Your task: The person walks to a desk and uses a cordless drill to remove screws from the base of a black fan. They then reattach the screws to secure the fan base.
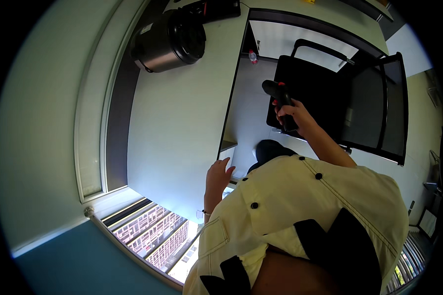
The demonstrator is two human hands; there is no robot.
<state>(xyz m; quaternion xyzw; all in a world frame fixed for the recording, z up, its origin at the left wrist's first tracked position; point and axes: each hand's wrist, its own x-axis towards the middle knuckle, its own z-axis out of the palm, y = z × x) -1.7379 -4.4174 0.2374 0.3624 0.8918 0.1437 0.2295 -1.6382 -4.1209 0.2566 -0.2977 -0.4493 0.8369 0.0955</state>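
My right hand [294,117] is closed around a black handheld device with red buttons [279,101], held out over the floor in front of a black office chair [330,93]. My left hand [219,175] is flat, fingers apart, on the near edge of a white desk [182,123] and holds nothing. My cream jacket with black buttons [300,206] fills the lower middle of the view.
A silver and black round cooker-like appliance [170,39] stands at the desk's far end, with a black flat object [211,9] behind it. A window [152,231] showing a building runs along the desk's left side. A small bottle [253,56] stands on the floor.
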